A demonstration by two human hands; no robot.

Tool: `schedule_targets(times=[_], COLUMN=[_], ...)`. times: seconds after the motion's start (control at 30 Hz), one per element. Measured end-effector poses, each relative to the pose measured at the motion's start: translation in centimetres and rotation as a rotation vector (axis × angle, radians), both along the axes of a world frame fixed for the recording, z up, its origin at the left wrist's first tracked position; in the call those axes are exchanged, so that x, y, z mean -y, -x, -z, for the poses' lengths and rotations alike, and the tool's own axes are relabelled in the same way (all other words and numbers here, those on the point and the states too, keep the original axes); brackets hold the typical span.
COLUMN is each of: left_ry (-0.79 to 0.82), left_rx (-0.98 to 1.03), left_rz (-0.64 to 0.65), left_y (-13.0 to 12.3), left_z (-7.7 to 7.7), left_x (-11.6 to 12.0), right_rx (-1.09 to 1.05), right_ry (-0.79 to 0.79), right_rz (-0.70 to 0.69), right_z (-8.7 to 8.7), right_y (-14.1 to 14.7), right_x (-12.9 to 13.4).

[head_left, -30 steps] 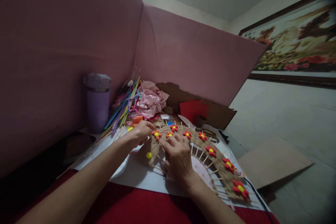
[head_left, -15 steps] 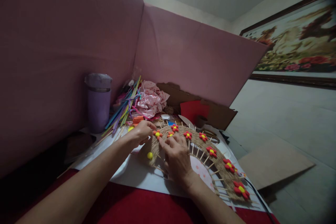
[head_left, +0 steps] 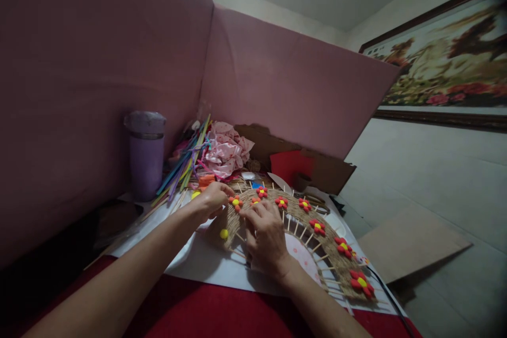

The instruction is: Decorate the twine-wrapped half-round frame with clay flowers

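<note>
A woven twine arch [head_left: 332,259] on thin sticks carries several red flowers [head_left: 317,226] with yellow centres. On its left part are an orange flower [head_left: 236,202] and a lone yellow ball [head_left: 224,234]. My left hand [head_left: 215,199] is at the left edge of the orange flower, its fingers drawn together; what they hold, if anything, is too small to make out. My right hand [head_left: 266,235] rests over the arch, just right of that flower, fingers bent and pressed together, partly covering another orange flower [head_left: 255,201]. Whatever its fingertips hold is hidden.
A purple tumbler [head_left: 146,156] stands at the left, beside coloured pipe cleaners [head_left: 184,161] and crumpled pink cloth [head_left: 228,150]. Behind the arch lie red paper [head_left: 287,166], scissors [head_left: 317,203] and torn brown cardboard [head_left: 263,140]. A black cable [head_left: 390,296] runs at the right.
The whole view has shifted slightly. My right hand's fingers have drawn in a little beside the orange flower. My left hand stays at the flower's left edge.
</note>
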State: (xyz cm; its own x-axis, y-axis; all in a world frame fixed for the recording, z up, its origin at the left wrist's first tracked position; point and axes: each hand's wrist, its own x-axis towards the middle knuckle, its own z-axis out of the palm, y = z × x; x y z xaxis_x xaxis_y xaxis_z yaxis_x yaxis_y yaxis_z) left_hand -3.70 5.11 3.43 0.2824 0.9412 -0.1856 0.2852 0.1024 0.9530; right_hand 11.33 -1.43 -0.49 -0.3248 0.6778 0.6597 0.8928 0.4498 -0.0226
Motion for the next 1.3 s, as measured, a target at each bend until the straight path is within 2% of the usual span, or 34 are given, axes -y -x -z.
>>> schedule_targets(times=[0.37,0.77,1.03,1.3], left_ry=[-0.002,0.001,-0.009,0.009], left_rx=[0.003,0.015,0.012,0.023], left_rz=[-0.005,-0.018,-0.015,-0.011], left_y=[0.04,-0.01,0.02,0.01], left_z=[0.13,0.08,0.32,-0.15], left_x=[-0.1,-0.06,-0.23,0.23], right_rx=[-0.038,0.115,0.145,0.116], right_ry=[0.009,-0.041,-0.04,-0.025], right_rz=[0.025,0.1,0.066,0.075], right_z=[-0.2,0.0,0.44,0.41], right_y=[-0.14,0.52,0.67,0.38], right_x=[-0.43,-0.06,-0.2,0.0])
